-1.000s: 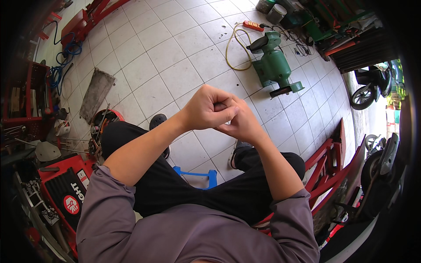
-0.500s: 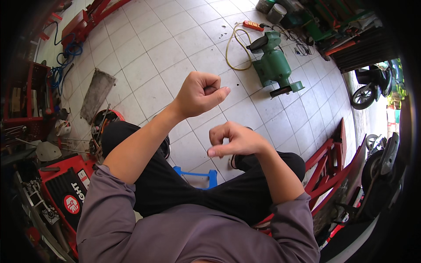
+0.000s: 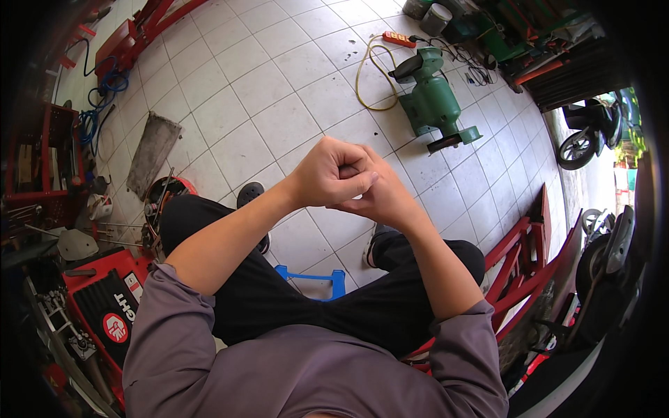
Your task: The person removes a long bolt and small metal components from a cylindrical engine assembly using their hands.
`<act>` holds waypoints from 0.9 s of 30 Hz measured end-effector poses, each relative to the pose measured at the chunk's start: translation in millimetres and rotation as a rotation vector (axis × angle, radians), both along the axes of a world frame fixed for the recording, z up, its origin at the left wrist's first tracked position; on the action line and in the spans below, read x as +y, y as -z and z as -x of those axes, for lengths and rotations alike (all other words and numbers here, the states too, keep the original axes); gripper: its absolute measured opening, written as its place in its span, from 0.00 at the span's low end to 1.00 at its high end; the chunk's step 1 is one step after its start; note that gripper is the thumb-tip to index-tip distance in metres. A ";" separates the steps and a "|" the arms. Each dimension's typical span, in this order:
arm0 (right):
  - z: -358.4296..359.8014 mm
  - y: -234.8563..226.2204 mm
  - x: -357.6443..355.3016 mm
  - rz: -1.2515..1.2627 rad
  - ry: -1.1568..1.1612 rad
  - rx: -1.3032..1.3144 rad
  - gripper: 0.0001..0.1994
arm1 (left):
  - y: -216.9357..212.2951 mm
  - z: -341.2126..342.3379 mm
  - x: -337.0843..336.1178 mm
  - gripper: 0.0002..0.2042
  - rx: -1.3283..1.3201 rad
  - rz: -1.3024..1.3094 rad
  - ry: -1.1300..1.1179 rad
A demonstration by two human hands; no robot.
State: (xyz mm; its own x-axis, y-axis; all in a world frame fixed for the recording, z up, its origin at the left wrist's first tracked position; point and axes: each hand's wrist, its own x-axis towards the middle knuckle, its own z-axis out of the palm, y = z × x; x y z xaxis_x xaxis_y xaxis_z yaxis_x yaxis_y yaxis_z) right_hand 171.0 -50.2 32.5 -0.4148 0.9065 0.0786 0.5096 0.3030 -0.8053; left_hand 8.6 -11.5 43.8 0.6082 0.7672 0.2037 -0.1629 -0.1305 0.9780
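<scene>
My left hand (image 3: 329,174) is curled into a fist, thumb laid across the bent fingers, and I see nothing in it. Against it on the right is my right hand (image 3: 387,195), closed too, its bent fingers mostly hidden behind the left fist. The tip of its thumb shows just under the left hand. Both hands are held in the air in front of my knees, above the tiled floor (image 3: 279,104). Between my legs sits a low blue plastic piece (image 3: 337,284), well below the hands.
A green bench grinder (image 3: 436,103) lies ahead on the right, near a yellow cord and an orange power strip (image 3: 398,39). At left are a grey slab (image 3: 153,150), a red tool case (image 3: 104,306) and a blue hose (image 3: 90,122). A red metal frame (image 3: 523,258) stands at right.
My hands have come together: the left fist moved down, the right hand moved up, and they now meet and overlap. Before, they were apart.
</scene>
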 end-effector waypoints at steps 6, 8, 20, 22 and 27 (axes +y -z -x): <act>7.0 -1.8 -0.3 0.033 -0.022 -0.024 0.30 | 13.8 -5.0 -3.5 0.21 -0.081 -0.105 0.002; 7.3 -2.0 -0.7 0.062 -0.012 -0.031 0.27 | 14.5 -4.6 -3.6 0.21 -0.061 -0.118 0.017; 5.2 4.5 -1.5 0.228 -0.028 -0.125 0.19 | 3.0 -1.8 -6.0 0.22 0.021 -0.003 0.110; 5.5 6.0 -2.0 0.197 -0.015 -0.122 0.18 | 3.5 -1.6 -5.7 0.22 0.023 -0.004 0.112; 6.8 0.6 -1.6 0.220 -0.040 -0.168 0.15 | 6.2 -1.1 -5.2 0.22 0.020 -0.011 0.117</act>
